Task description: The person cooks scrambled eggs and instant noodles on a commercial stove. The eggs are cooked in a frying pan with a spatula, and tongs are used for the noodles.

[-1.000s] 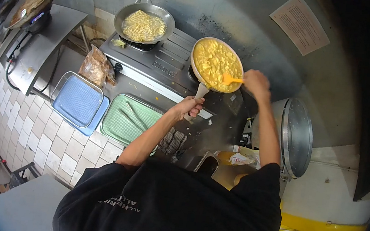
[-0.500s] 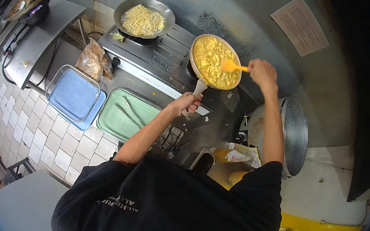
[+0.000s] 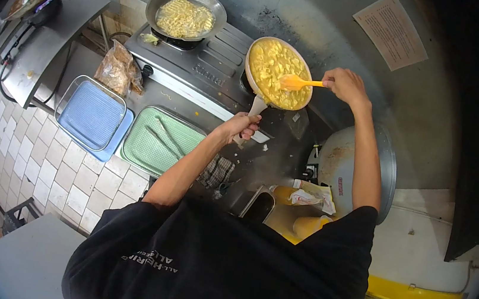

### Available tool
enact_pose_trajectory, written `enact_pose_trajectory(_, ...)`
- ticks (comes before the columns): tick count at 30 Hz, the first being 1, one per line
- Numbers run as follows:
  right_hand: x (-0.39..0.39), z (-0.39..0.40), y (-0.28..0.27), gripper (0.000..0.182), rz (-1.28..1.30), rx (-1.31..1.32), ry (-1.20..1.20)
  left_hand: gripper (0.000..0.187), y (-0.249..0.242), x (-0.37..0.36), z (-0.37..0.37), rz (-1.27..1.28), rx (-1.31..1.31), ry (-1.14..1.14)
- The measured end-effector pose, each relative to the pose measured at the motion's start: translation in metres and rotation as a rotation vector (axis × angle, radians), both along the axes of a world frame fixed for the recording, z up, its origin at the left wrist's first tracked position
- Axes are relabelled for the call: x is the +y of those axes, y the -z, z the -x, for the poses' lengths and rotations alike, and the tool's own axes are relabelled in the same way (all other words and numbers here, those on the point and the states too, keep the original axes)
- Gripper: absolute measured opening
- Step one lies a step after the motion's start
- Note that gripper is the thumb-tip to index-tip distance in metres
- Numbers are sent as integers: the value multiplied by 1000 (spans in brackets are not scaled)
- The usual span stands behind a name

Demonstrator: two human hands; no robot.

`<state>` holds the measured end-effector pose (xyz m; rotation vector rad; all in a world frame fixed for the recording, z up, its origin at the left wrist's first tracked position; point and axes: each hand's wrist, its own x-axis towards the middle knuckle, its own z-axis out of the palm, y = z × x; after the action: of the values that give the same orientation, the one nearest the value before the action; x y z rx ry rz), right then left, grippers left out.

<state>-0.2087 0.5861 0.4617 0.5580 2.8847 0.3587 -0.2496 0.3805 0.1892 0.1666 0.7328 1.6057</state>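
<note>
Yellow, chunky food in thick sauce (image 3: 275, 64) fills the round, pale-rimmed frying pan (image 3: 248, 72) at the right end of the silver metal stove (image 3: 220, 63), in the head view. The left hand (image 3: 239, 128) has its fingers wrapped around the pan's light-coloured handle (image 3: 258, 105). The right hand (image 3: 348, 85) grips the orange spatula (image 3: 295, 83) by its handle end, fingers curled, its blade in the food. Left of the pan, pale wavy noodles (image 3: 184, 17) sit in a grey metal wok (image 3: 219, 11).

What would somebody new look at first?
Probably the bright yellow food in the pan at the stove's right end, with the left hand holding its handle and the right hand an orange spatula. Next, the pale noodles in the metal pan at the left.
</note>
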Motion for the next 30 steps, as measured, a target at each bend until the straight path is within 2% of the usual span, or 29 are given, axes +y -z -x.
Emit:
enact_pose_trajectory(3, -8, 7, 8, 13, 140, -68, -17, 23, -4, -1, 0, 17, 20, -2)
enact_pose_trajectory(6, 3, 14, 48, 12, 203, -190, -49, 23, -8, -3, 0, 37, 9, -11)
enact_pose_trajectory(8, 9, 13, 81, 14, 75, -241, -149, 22, -4, -2, -1, -1, -24, -23)
enact_pose_trajectory(9, 18, 12, 100, 13, 51, -163, -191, 22, -3, -2, -2, 2, -26, -26)
enact_pose_trajectory(13, 21, 29, 113, 11, -77, -181, -270, 21, -4, -1, 2, 5, -4, -16)
enact_pose_trajectory(15, 23, 33, 116, 12, -265, -41, -381, 21, 0, 2, 1, 21, 22, -3)
enact_pose_trajectory(16, 28, 35, 119, 12, -267, -36, -377, 21, -1, 3, 1, 19, 27, 0)
enact_pose_trajectory(18, 39, 41, 121, 13, -303, 133, -421, 21, -2, 1, 0, 16, 23, -7)
enact_pose_trajectory(22, 50, 50, 99, 13, -323, 151, -405, 20, -5, -1, 2, 20, -24, 9)
enact_pose_trajectory(27, 18, 36, 25, 13, -135, 203, -185, 21, 0, 1, 1, 11, -4, -2)
enact_pose_trajectory(30, 9, 29, 8, 15, -53, 181, -119, 21, 3, 2, 2, 9, 2, 8)
